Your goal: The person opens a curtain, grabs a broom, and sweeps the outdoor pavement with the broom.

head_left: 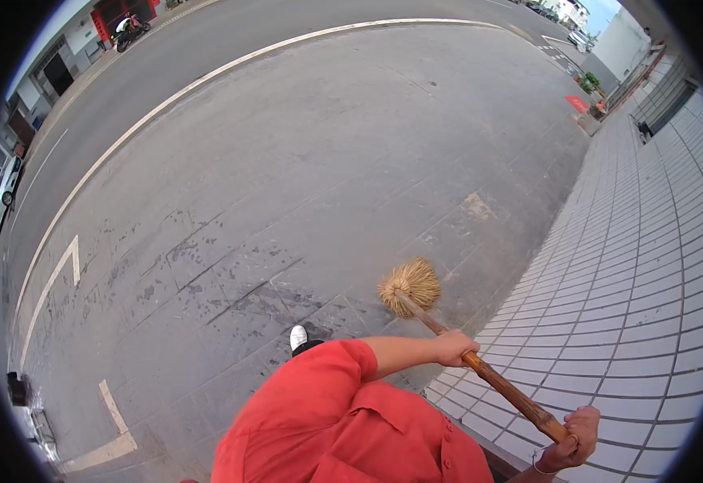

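Observation:
A broom with a brown wooden handle [512, 392] and straw-coloured bristles [412, 286] slants across the lower right. Its bristle head rests on the grey pavement. My left hand [455, 348] is wrapped round the handle partway down, nearer the bristles. Around the handle's top end my right hand [579, 439] is closed, close to the white tiled wall [625, 338]. A red shirt [343, 427] covers my body, and one white shoe [298, 336] shows on the ground.
The tiled wall runs along the right side. A curb [206, 79] curves between the pavement and the road [230, 32]. A parked car [1, 205] stands at the far left, a motorcycle [131, 30] at the top left. Plants [589, 82] are at the upper right.

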`<state>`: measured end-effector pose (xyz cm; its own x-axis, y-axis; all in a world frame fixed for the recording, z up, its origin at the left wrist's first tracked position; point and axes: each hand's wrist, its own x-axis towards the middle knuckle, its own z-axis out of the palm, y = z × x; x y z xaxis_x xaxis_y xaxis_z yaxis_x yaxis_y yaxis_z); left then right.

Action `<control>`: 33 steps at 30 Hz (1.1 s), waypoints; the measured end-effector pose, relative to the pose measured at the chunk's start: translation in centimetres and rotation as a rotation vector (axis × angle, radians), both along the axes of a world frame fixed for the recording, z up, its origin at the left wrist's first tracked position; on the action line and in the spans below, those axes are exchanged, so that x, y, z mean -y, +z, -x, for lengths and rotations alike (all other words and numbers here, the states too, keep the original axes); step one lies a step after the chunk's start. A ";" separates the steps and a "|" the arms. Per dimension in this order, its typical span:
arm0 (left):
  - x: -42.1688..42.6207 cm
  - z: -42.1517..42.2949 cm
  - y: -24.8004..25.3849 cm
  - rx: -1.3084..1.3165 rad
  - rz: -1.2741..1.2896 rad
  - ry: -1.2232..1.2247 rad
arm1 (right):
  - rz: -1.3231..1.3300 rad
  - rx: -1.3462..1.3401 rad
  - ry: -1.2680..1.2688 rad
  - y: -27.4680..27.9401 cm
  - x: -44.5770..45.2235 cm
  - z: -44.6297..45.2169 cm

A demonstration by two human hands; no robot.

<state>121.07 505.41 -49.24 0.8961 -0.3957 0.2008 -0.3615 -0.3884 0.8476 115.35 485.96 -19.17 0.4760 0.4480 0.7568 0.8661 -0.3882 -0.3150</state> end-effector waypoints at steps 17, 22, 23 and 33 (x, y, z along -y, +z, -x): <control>-47.9 33.1 -12.6 -0.660 -0.433 0.954 | 0.166 -0.583 0.752 -20.6 -46.2 1.7; -55.5 44.2 -12.8 -1.069 -0.674 0.829 | 0.513 -0.842 0.829 -24.3 -54.7 6.7; -55.5 43.9 -12.6 -1.086 -0.657 0.827 | 0.573 -0.882 0.802 -24.6 -55.0 6.3; -46.2 25.9 -5.5 -0.462 -0.067 0.822 | 1.323 -0.322 0.345 -12.6 -52.1 -15.1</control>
